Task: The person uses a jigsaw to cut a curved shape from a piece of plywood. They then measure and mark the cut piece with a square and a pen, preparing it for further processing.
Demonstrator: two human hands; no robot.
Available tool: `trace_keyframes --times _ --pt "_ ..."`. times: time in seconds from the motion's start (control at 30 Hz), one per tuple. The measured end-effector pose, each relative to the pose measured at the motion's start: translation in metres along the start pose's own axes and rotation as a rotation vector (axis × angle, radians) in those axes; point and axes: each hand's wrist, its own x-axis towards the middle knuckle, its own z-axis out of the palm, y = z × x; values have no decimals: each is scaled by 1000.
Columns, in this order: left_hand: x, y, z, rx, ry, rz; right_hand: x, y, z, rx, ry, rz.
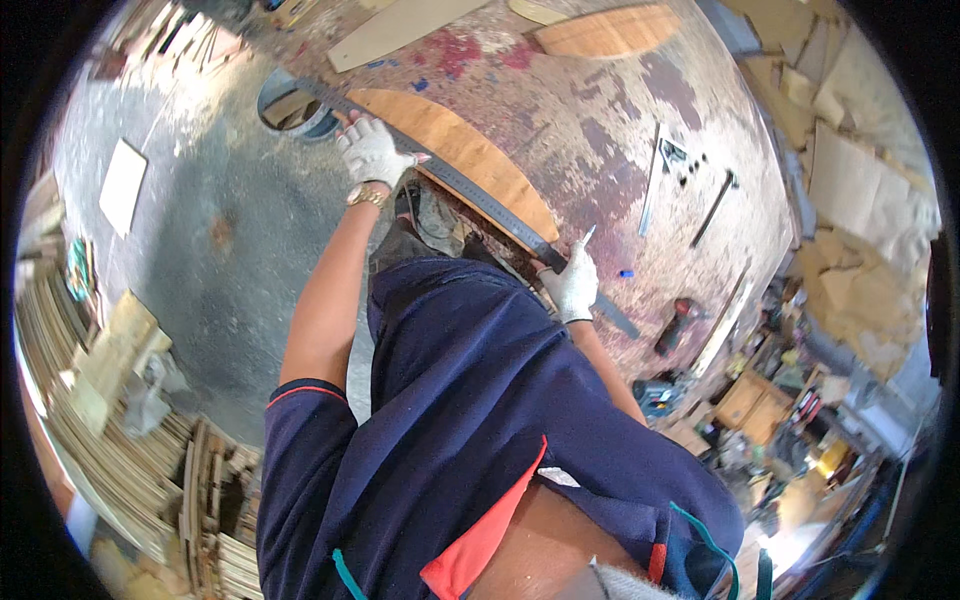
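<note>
A long dark metal ruler [470, 188] lies slantwise along the straight near edge of a curved-sided wooden board [455, 140]. My left hand [372, 152], in a white glove, grips the ruler and the board's edge near their far left end, thumb over the ruler. At the other end is my right hand [573, 288], also gloved, closed round a slim pen [589, 236] whose pale tip points up and away. That hand also rests against the ruler, which runs on beneath it past the board. Some of its fingers are hidden.
On the paint-stained worktable lie a small blue cap [627, 273], a cordless drill [680, 326], a square [651, 180], a hammer [714, 208] and another curved board [610, 32]. A round metal bin [295, 105] stands left of it. Stacked wood strips [110, 470] fill the lower left.
</note>
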Motion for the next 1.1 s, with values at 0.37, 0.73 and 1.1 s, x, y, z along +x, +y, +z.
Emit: trace_keyframes --times 0.37,0.73,1.1 --pt "-89 18 22 -441 484 564 -14 49 -14 283 229 -132" --pt "-38 125 -24 131 -118 1190 -25 99 -55 561 596 193" --pt "-16 63 -145 -1915 -288 556 -37 96 -86 785 948 377"
